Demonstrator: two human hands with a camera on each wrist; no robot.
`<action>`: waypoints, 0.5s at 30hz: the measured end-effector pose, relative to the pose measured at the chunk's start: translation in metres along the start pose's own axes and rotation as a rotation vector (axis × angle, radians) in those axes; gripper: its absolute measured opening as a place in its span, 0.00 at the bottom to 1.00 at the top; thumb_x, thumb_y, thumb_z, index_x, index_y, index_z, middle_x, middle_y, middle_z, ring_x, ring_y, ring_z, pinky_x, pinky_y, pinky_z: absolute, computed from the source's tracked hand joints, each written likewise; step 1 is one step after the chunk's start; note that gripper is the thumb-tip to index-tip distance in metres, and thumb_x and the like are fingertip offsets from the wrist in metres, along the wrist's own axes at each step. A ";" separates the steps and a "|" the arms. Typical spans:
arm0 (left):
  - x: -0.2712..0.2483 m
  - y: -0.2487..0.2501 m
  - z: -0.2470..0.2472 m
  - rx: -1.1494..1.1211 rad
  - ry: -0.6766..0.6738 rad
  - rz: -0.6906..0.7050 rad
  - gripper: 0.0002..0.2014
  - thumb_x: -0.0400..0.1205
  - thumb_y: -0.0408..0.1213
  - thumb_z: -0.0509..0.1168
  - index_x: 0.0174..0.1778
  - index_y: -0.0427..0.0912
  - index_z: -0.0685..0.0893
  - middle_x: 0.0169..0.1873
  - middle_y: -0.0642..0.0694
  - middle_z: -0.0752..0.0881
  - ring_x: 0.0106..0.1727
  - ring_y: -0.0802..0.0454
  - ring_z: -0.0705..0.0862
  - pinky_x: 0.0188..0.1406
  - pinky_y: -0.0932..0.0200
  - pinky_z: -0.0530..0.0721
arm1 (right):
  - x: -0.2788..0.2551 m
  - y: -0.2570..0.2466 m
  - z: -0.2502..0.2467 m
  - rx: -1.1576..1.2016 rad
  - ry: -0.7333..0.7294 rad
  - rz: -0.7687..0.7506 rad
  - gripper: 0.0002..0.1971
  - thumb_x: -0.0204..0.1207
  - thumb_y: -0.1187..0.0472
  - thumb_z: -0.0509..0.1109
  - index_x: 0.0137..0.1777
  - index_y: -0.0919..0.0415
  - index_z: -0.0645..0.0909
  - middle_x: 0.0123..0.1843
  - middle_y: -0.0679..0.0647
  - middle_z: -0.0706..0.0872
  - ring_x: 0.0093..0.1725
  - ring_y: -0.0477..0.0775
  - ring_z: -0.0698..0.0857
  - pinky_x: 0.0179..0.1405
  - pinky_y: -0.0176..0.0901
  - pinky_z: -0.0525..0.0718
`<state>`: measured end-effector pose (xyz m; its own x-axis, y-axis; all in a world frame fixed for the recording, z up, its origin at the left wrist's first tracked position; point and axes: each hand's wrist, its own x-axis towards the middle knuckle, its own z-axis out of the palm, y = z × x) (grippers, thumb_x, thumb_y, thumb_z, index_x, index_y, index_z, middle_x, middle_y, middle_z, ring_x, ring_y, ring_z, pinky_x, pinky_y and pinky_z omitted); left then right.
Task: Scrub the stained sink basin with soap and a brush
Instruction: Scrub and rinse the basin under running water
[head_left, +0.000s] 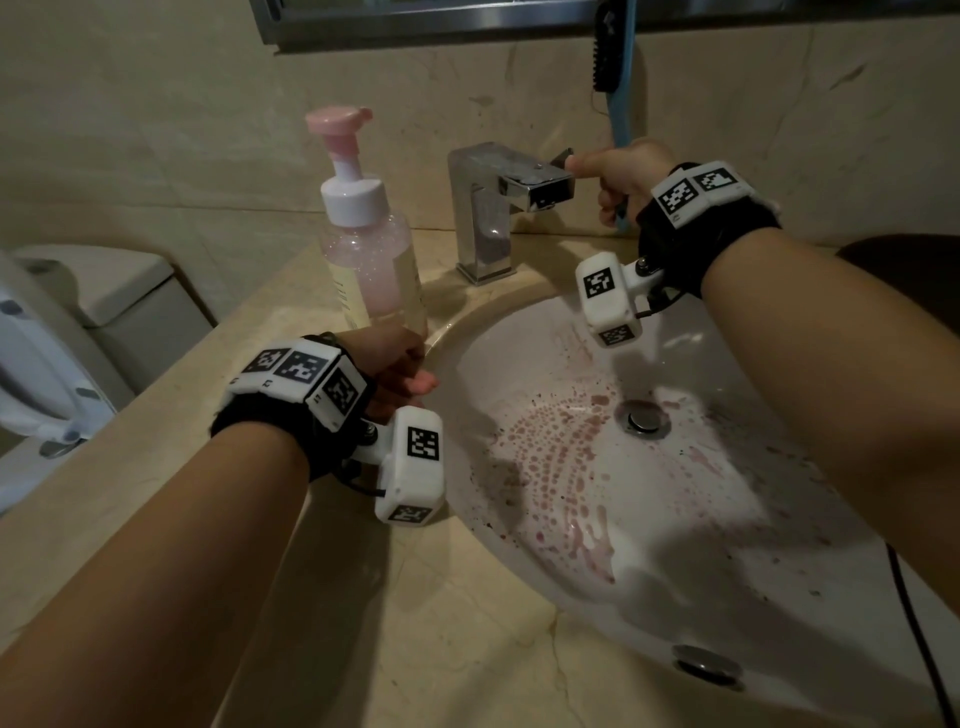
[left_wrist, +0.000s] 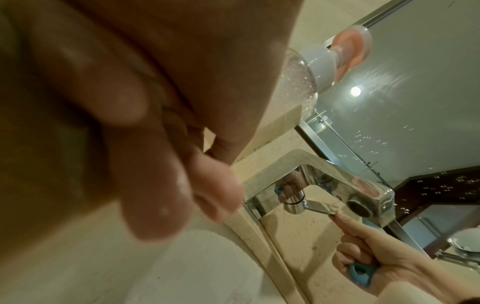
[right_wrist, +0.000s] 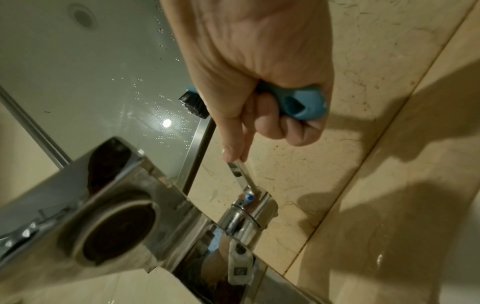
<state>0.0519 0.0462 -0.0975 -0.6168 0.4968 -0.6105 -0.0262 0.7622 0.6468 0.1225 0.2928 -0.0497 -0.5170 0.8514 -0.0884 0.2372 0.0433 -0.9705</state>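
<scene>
Head: right hand (head_left: 631, 176) fingers grip brush (head_left: 613, 67), thumb on faucet lever (head_left: 563, 156); left hand (head_left: 397, 371) loose at basin (head_left: 701, 587) rim.

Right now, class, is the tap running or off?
Off, as far as the pictures show: no stream falls from the faucet spout into the sink basin. The right hand holding the brush pinches its lever.

Both forearms are bare, with no sleeves. Each wrist wears a black fabric band (head_left: 675, 244) topped with a white plastic block (head_left: 696, 195) carrying black-and-white square markers. Below each wrist a white boxy camera housing (head_left: 605, 296) hangs on a short white bracket fixed by a dark screw, with markers on its faces and a thin black cable looping beside it. The lower-left housing (head_left: 413, 467) matches it.
</scene>
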 end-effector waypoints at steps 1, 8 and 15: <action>0.000 0.000 0.000 0.005 -0.002 0.002 0.18 0.83 0.41 0.52 0.26 0.44 0.68 0.07 0.50 0.73 0.24 0.53 0.62 0.20 0.66 0.60 | 0.001 0.000 0.000 0.002 0.000 -0.001 0.11 0.73 0.58 0.75 0.39 0.60 0.75 0.25 0.50 0.64 0.21 0.47 0.63 0.19 0.35 0.63; -0.003 0.000 0.002 0.008 0.022 0.016 0.17 0.84 0.41 0.52 0.29 0.42 0.72 0.06 0.51 0.73 0.23 0.53 0.64 0.22 0.65 0.61 | 0.004 0.003 0.001 0.042 0.013 0.025 0.12 0.72 0.57 0.76 0.49 0.59 0.77 0.26 0.49 0.65 0.20 0.45 0.64 0.16 0.31 0.63; -0.002 0.001 0.002 0.015 0.051 0.017 0.15 0.83 0.42 0.53 0.31 0.43 0.73 0.06 0.51 0.74 0.23 0.54 0.66 0.17 0.71 0.63 | 0.005 0.003 0.001 0.069 0.005 0.024 0.13 0.72 0.57 0.76 0.53 0.60 0.79 0.25 0.48 0.65 0.16 0.44 0.63 0.17 0.31 0.63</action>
<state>0.0544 0.0464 -0.0965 -0.6563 0.4886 -0.5750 -0.0038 0.7599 0.6501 0.1197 0.2967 -0.0537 -0.5081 0.8542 -0.1107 0.1924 -0.0127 -0.9812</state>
